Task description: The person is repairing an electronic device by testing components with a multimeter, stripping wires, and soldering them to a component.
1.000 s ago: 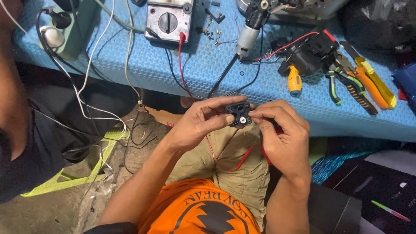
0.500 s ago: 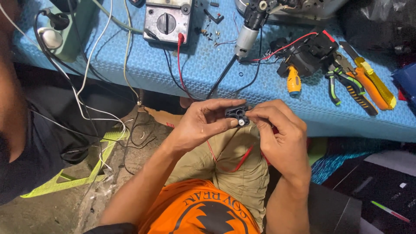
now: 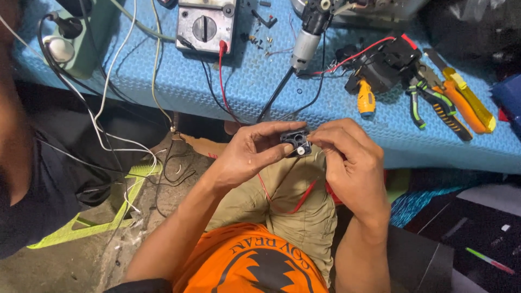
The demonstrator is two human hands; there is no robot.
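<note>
- Blue bumpy matting covers the bench, which runs across just beyond both hands.
- Between the hands sits a small black part with round holes, held up over the person's lap.
- Left hand pinches the small black part, thumb on the near side and fingers curled over the top.
- Right hand touches the other side of the part, with its fingertips pressed together at the edge.
- Thin red wires hang down from under the hands, over the tan trousers.
- Straight past the left hand lies a grey meter with a round dial, and red and black leads run from it.
- Past the right hand lies a small silver motor.
- Farther out beyond the right hand are a black plastic casing, green-handled pliers and a yellow and orange knife.
- Far out beyond the left hand is a pale green power strip with white cables.
</note>
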